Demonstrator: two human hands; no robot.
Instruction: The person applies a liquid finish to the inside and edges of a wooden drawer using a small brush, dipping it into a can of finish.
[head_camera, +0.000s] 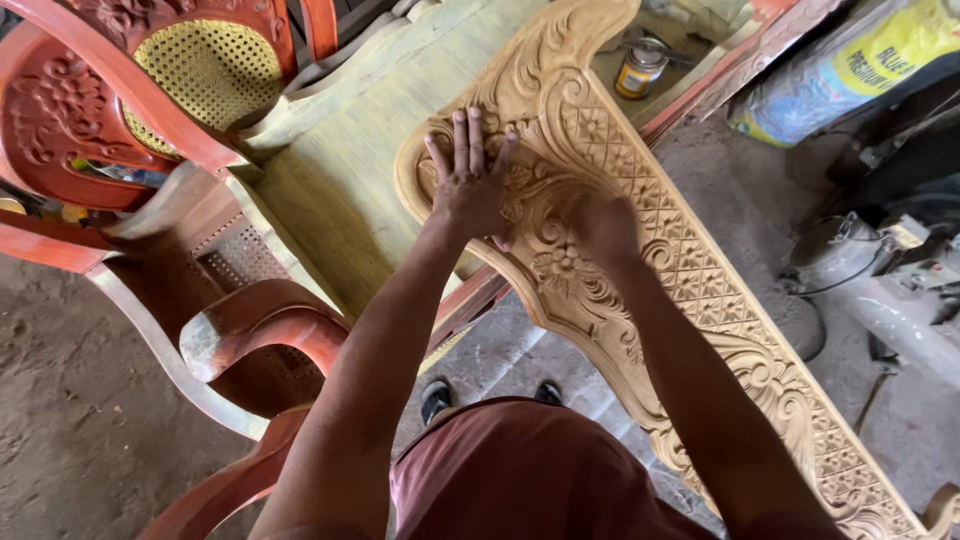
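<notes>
Pale carved wooden panel (700, 290) lies slanted across a yellowish board (340, 180), beside red cane-backed chairs (150, 90). Left hand (470, 185) presses flat on its floral carving, fingers spread, gripping nothing. Right hand (605, 228) is blurred on the carving; its grip cannot be told.

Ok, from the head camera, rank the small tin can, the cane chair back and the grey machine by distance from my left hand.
From the left hand:
1. Small tin can, up and right, on the bench.
2. Cane chair back, upper left, a little farther.
3. Grey machine, far right on the floor.
</notes>
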